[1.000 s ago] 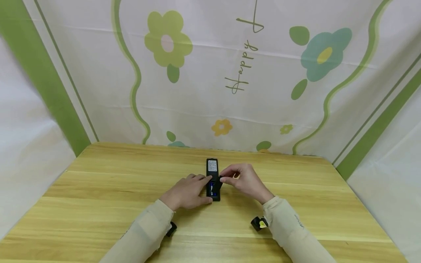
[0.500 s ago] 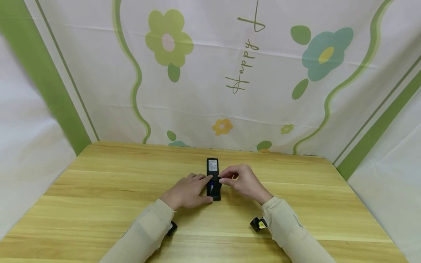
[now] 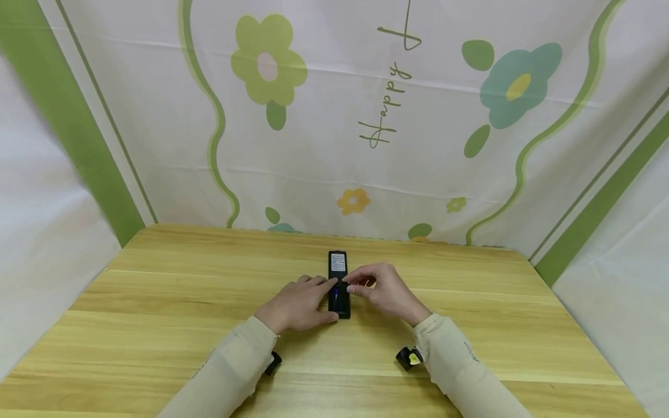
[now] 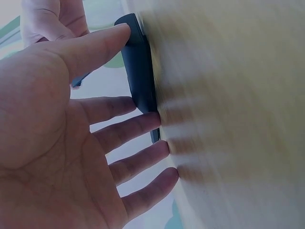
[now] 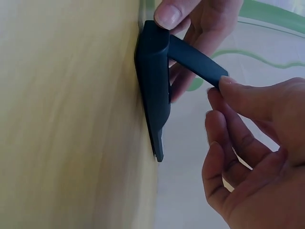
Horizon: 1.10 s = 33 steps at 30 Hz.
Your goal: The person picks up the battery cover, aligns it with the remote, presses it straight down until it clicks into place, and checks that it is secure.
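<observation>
One wood-grained table (image 3: pixel 209 261) bears the work, firm enough to press against. On it the left hand (image 3: pixel 300 305) lies spread, fingers nearly straight, thumb on the near end of the black remote (image 5: pixel 155 71) and forefinger against its side, gripping nothing. The right hand (image 3: pixel 384 290) pinches the cover (image 5: pixel 198 59) between thumb and fingertips. The remote sits at mid-table, label side up; it should be light, stiff and rather slick, likely to skid unless held at its ends or long edges. The cover, tilted up with one end meeting the remote near the left thumb, looks thin and springy; its free end gives the safest hold, and twisting might crack it. The paper label (image 3: pixel 338 262) offers little to grip. Smallest is a blue patch (image 3: pixel 336 292) beside the cover, perhaps a battery, best left unpressed.
</observation>
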{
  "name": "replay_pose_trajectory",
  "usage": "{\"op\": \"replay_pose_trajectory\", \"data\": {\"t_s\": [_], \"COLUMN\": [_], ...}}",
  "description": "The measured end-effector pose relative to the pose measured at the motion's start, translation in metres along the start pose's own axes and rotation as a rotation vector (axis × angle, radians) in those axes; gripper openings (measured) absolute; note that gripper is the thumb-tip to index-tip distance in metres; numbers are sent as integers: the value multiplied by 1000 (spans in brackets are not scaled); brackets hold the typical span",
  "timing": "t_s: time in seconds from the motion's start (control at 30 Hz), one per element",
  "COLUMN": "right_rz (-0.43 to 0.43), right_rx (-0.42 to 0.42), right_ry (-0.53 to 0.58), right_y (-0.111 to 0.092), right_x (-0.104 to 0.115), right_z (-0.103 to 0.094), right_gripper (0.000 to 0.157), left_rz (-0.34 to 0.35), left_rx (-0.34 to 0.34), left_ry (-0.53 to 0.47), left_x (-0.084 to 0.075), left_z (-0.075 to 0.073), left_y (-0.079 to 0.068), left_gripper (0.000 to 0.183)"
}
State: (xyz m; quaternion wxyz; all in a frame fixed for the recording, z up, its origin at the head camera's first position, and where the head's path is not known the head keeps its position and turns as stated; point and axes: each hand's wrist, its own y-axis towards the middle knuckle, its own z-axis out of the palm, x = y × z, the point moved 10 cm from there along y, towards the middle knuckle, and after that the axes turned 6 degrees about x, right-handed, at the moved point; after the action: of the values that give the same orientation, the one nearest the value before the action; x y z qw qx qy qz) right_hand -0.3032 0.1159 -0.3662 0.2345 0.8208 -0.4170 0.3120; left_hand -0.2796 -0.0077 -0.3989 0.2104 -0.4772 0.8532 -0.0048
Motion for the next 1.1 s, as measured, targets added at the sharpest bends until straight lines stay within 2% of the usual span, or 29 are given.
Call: {"op": "replay_pose_trajectory", "data": {"t_s": [0.53, 0.9, 1.1], "right_rz": [34, 47, 48], "right_rx": [-11, 9, 51], "right_ry": [-19, -33, -26], "right_y": [0, -1, 0], "right_x": [-1, -3, -4], "right_z": [6, 12, 17], "right_gripper": [17, 24, 27], "left_rz": [6, -7, -13], "left_rx": [-10, -29, -27], "left_ry": [-9, -5, -12], "left_x": [0, 1, 3], "left_z": [-1, -2, -2], "left_y": [-1, -1, 0], "left_gripper": [74, 75, 76]}}
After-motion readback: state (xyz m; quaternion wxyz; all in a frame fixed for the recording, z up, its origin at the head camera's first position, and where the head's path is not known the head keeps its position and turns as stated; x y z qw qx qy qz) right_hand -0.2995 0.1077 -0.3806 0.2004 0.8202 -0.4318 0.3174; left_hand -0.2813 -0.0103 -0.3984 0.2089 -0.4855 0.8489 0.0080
